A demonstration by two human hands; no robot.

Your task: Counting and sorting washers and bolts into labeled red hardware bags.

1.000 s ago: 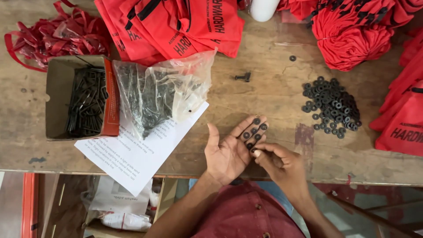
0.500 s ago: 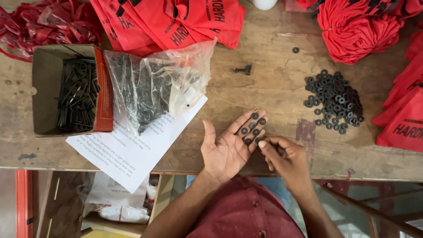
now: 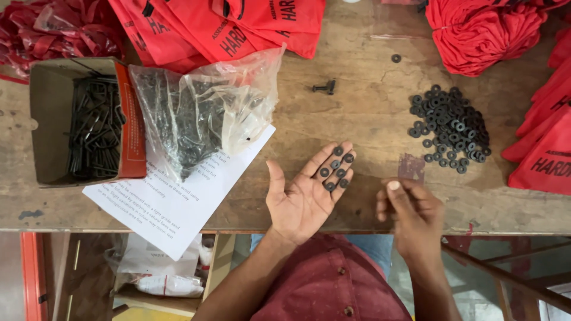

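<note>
Evidently the left hand (image 3: 306, 193) served as a small tray: it lay flat and palm up over the near edge of the desk (image 3: 357, 119), fingers spread just enough that a handful of black washers (image 3: 336, 168) could rest along them without rolling off. Right of that open palm, the right hand (image 3: 410, 214) hovered with its fingertips drawn together in a pinch; whether a washer sat between them could not be told, as the fingers were blurred. Farther right of the palm and a little away from the edge, the main pile of washers (image 3: 449, 128) was heaped loosely, within easy reach of the pinching hand. Beyond the palm lay a single black bolt (image 3: 324, 88) and one stray washer (image 3: 396, 58). Left of the palm, a clear plastic bag (image 3: 202, 113) of dark hardware slumped over a printed sheet (image 3: 172, 202), and past it stood an open cardboard box (image 3: 83, 119) of black bent keys. Red cloth bags (image 3: 238, 24) crowded the far side of the desk.
</note>
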